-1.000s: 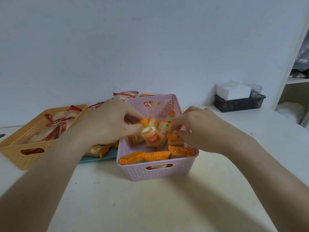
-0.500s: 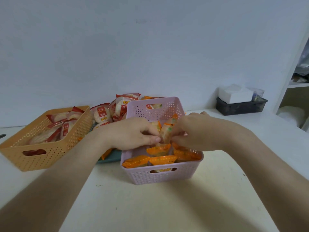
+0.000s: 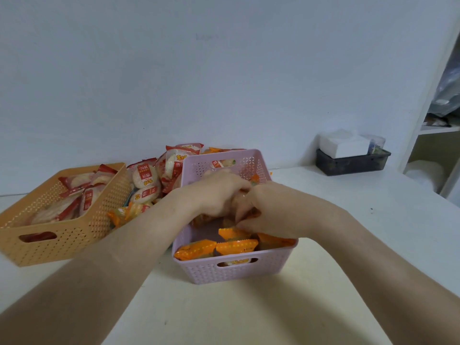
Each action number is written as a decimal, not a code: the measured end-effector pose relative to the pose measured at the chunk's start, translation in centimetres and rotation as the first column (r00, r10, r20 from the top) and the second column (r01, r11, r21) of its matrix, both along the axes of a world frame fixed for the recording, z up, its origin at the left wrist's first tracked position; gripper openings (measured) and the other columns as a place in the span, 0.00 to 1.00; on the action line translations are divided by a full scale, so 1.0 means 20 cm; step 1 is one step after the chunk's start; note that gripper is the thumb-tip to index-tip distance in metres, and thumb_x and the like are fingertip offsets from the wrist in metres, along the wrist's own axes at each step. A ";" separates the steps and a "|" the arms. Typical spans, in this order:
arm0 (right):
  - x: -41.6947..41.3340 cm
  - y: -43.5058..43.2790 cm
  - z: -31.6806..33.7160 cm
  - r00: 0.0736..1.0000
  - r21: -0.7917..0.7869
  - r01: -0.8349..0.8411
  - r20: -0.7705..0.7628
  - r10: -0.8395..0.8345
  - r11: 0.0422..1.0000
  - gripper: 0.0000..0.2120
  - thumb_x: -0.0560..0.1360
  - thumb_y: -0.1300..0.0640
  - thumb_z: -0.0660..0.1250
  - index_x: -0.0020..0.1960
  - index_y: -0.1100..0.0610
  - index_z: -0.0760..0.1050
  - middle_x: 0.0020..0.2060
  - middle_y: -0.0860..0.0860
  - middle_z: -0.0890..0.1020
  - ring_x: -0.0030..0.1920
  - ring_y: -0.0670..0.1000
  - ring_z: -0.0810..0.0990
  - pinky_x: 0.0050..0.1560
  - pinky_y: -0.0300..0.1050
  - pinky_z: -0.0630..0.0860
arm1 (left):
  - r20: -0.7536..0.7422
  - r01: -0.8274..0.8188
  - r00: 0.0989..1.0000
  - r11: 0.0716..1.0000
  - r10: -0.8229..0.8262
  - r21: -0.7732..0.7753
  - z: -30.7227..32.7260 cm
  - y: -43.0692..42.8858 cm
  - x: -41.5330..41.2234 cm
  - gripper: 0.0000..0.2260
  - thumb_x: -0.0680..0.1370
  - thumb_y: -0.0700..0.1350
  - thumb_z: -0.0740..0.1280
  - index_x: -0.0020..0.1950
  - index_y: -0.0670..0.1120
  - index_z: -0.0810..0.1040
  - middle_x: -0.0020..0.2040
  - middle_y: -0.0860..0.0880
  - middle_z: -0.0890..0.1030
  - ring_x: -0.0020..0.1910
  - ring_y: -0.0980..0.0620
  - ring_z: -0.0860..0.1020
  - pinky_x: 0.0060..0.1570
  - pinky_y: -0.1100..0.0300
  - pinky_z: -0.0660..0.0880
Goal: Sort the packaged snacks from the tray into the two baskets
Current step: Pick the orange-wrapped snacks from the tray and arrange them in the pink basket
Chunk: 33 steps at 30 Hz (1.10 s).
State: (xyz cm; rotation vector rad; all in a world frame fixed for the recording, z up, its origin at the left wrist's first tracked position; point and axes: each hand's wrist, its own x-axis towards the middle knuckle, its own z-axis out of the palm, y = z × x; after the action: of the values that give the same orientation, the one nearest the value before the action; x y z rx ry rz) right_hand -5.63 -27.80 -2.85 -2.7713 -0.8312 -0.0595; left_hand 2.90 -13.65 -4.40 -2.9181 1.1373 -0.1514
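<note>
Two hands meet at frame centre, inside the pink basket [image 3: 239, 272]: left hand [image 3: 214, 192] and right hand [image 3: 263, 207] both curl down among the orange packs [image 3: 236, 246]; can't tell if either actually grips one. Red-white packs [image 3: 74, 195] lie in the orange basket [image 3: 74, 242], left; unsorted pile [image 3: 146, 178] sits behind, btw. the baskets. Step, prob.: settling orange packs. Next: free both hands, reach back to pile.

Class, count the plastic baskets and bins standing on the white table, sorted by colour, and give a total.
Orange basket: 1
Pink basket: 1
Black bin: 1
Total: 3
</note>
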 end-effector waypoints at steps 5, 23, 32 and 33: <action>0.00 -0.01 0.01 0.998 -0.027 0.032 0.055 -0.030 0.999 0.09 0.74 0.53 0.65 0.43 0.52 0.84 0.40 0.48 0.84 0.43 0.50 0.78 0.49 0.51 0.77 | -0.125 -0.099 0.991 0.920 0.055 -0.379 0.09 0.10 -0.08 0.11 0.70 0.44 0.75 0.48 0.52 0.77 0.49 0.55 0.80 0.54 0.51 0.78 0.51 0.55 0.74; -0.08 0.05 -0.04 0.998 -0.035 0.037 0.046 -0.035 0.999 0.16 0.81 0.46 0.54 0.53 0.52 0.77 0.48 0.49 0.80 0.47 0.51 0.75 0.49 0.48 0.73 | 0.030 -0.022 0.999 0.984 0.028 -0.174 0.05 0.38 -0.42 0.25 0.75 0.68 0.49 0.46 0.55 0.80 0.36 0.54 0.80 0.37 0.57 0.77 0.44 0.58 0.72; -0.16 0.05 -0.12 0.973 -0.126 0.055 0.231 -0.025 0.991 0.21 0.80 0.42 0.43 0.57 0.49 0.71 0.54 0.45 0.79 0.58 0.49 0.76 0.63 0.50 0.65 | -0.094 0.016 0.995 0.976 -0.037 -0.217 0.00 0.28 -0.47 0.14 0.81 0.60 0.53 0.56 0.56 0.74 0.41 0.57 0.79 0.40 0.59 0.76 0.41 0.55 0.75; -0.15 0.04 -0.10 0.969 -0.075 0.089 0.237 -0.069 0.993 0.24 0.78 0.39 0.41 0.58 0.47 0.71 0.56 0.43 0.79 0.61 0.47 0.74 0.67 0.51 0.59 | -0.090 0.024 0.995 0.960 -0.051 -0.279 0.04 0.28 -0.47 0.13 0.81 0.59 0.56 0.57 0.55 0.75 0.42 0.60 0.79 0.41 0.61 0.76 0.42 0.59 0.74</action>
State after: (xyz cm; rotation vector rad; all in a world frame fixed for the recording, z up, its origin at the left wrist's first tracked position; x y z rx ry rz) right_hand -8.60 -26.99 -4.87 -2.9165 -0.7937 -0.3814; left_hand -6.47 -8.15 -3.60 -3.1799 1.2835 -0.1867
